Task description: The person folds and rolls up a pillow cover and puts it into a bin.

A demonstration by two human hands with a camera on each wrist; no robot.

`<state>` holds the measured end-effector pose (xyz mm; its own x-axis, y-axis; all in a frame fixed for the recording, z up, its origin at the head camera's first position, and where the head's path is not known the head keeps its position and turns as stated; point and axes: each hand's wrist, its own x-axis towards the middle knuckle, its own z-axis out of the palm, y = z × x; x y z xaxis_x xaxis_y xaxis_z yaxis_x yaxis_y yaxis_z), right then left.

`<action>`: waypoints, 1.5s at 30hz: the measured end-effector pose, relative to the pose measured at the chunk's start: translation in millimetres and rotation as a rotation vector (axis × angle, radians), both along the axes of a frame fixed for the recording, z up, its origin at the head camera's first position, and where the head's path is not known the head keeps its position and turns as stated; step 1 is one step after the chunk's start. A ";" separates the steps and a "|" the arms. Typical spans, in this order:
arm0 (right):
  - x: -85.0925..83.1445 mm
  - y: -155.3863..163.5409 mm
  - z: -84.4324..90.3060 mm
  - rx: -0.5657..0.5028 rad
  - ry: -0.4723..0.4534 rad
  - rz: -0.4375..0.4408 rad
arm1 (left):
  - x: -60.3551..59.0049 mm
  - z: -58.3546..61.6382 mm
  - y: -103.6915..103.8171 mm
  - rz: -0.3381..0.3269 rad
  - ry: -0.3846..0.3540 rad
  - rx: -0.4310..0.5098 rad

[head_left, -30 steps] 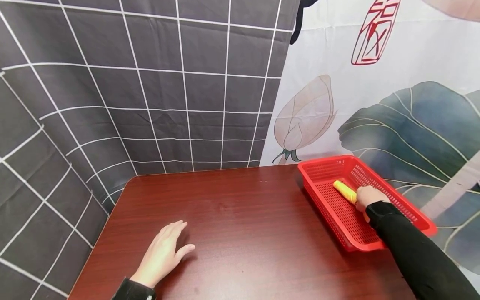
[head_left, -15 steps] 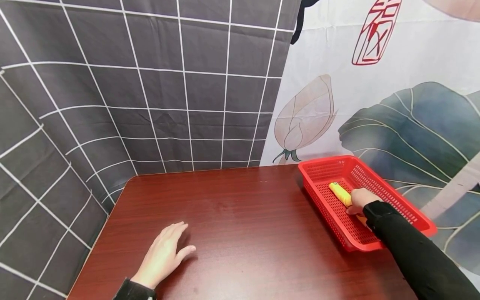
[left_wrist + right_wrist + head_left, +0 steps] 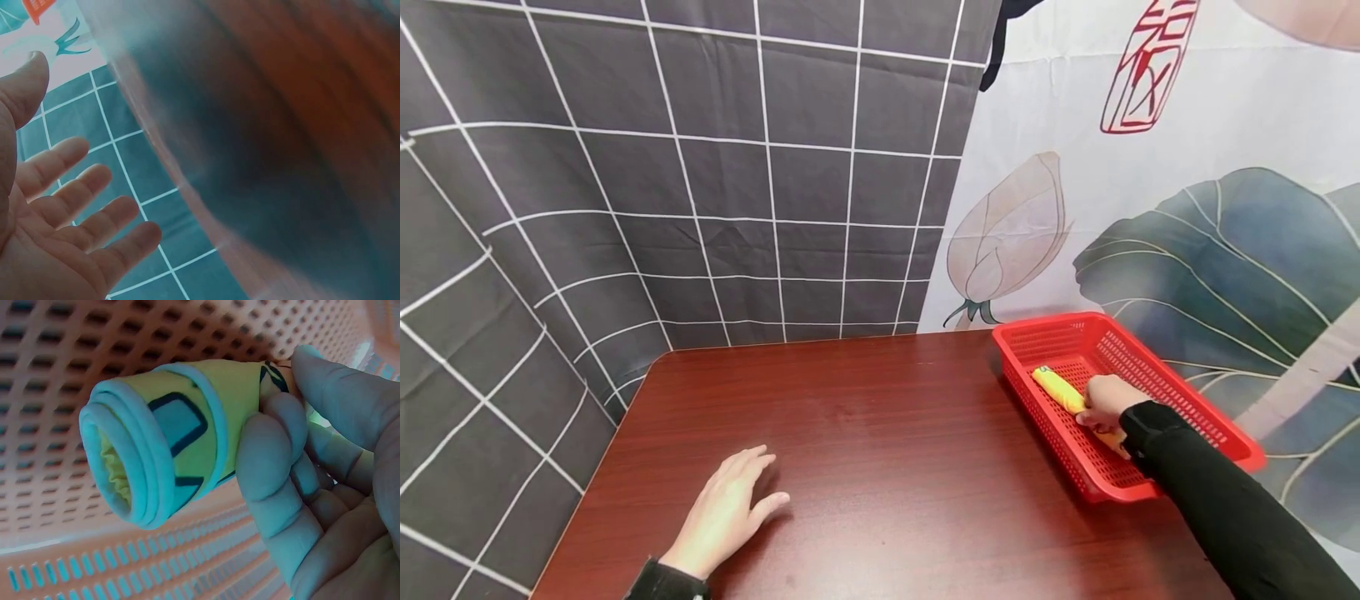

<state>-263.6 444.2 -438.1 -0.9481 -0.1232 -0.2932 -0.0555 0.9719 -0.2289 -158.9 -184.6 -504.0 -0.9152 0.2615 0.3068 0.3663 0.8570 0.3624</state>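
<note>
Left hand (image 3: 726, 508), lower left of the head view, lies palm down on the dark red wood-grain worktop (image 3: 880, 467), fingers straight and slightly spread, holding nothing; black sleeve cuff at the frame bottom. In the left wrist view, the fingers (image 3: 94, 187) show relaxed and loose.

Right hand (image 3: 1103, 402), right of centre, black sleeve, reaches into the red basket (image 3: 1180, 392) and grips the yellow roll (image 3: 1056, 388), fingers curled round it. Right wrist view: the roll (image 3: 169, 456) is soft rolled fabric, cylinder shape, layered edges at its open end, dark outlined printed shapes; no readable text.

Basket is perforated plastic, rectangular, at the worktop's right edge.

Far: dark cloth with a white grid (image 3: 662, 167), upper left. Upper right, a printed hanging with a lotus bud, a big leaf and a red seal (image 3: 1142, 67); characters unreadable.
</note>
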 end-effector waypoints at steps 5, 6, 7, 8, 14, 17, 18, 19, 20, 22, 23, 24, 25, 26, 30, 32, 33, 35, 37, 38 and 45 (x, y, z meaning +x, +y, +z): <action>-4.6 -10.8 -2.1 -0.018 0.007 -0.017 | 0.1 1.4 -0.7 0.005 -0.021 -0.002; -5.2 -11.9 -1.3 -0.004 0.014 -0.017 | 0.1 2.1 -1.2 0.006 -0.026 -0.003; -5.9 -12.3 -0.6 0.008 0.019 -0.024 | 0.1 2.7 -1.6 0.007 -0.032 -0.005; -6.1 -12.6 1.2 0.024 0.028 -0.025 | 0.1 3.4 -2.2 0.010 -0.038 -0.007; -7.5 -7.8 14.1 0.094 0.055 -0.020 | 1.2 6.2 -5.3 0.015 -0.043 -0.009; -10.5 1.3 18.0 0.080 0.067 -0.029 | 2.3 6.7 -6.5 0.018 -0.027 -0.006; -11.0 4.3 20.2 0.073 0.069 -0.044 | 2.6 6.7 -6.9 0.018 -0.022 -0.005; -11.5 7.7 22.2 0.063 0.071 -0.056 | 2.9 6.8 -7.4 0.019 -0.018 -0.004; -11.1 10.8 25.0 0.050 0.072 -0.074 | 3.2 6.8 -8.1 0.021 -0.016 -0.002; -9.4 17.1 30.3 0.032 0.085 -0.100 | 3.8 6.9 -9.7 0.025 -0.008 -0.001; -8.1 20.1 33.1 0.023 0.089 -0.111 | 4.1 6.8 -10.6 0.027 -0.003 0.000; -6.1 22.7 35.8 0.014 0.091 -0.122 | 4.3 6.7 -11.5 0.029 0.002 0.000; -3.8 25.4 38.4 0.003 0.093 -0.131 | 4.6 6.6 -12.5 0.030 0.009 0.000; -1.1 27.9 40.6 -0.007 0.096 -0.138 | 4.8 6.5 -13.5 0.032 0.016 0.001; 10.1 36.1 45.5 -0.035 0.104 -0.161 | 6.0 6.9 -17.7 0.033 0.045 -0.002; 15.7 38.8 46.6 -0.041 0.117 -0.157 | 7.6 8.2 -20.7 0.034 0.056 -0.004; 18.3 39.7 46.8 -0.042 0.125 -0.154 | 8.9 9.1 -22.5 0.033 0.060 -0.006; 23.7 40.9 47.3 -0.045 0.134 -0.153 | 12.2 11.1 -26.6 0.034 0.071 -0.012; 29.2 41.0 48.8 -0.047 0.139 -0.155 | 15.8 12.8 -31.3 0.034 0.085 -0.023; 31.8 40.6 49.5 -0.046 0.143 -0.155 | 17.5 13.7 -33.9 0.033 0.096 -0.028; 46.5 35.1 62.7 -0.017 0.203 -0.127 | 20.5 28.9 -58.1 0.049 0.122 -0.042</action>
<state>-217.1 479.4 -375.4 -0.9956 -0.0025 -0.0935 0.0203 0.9701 -0.2420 -138.4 -242.7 -475.1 -0.8837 0.2321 0.4065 0.3627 0.8885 0.2811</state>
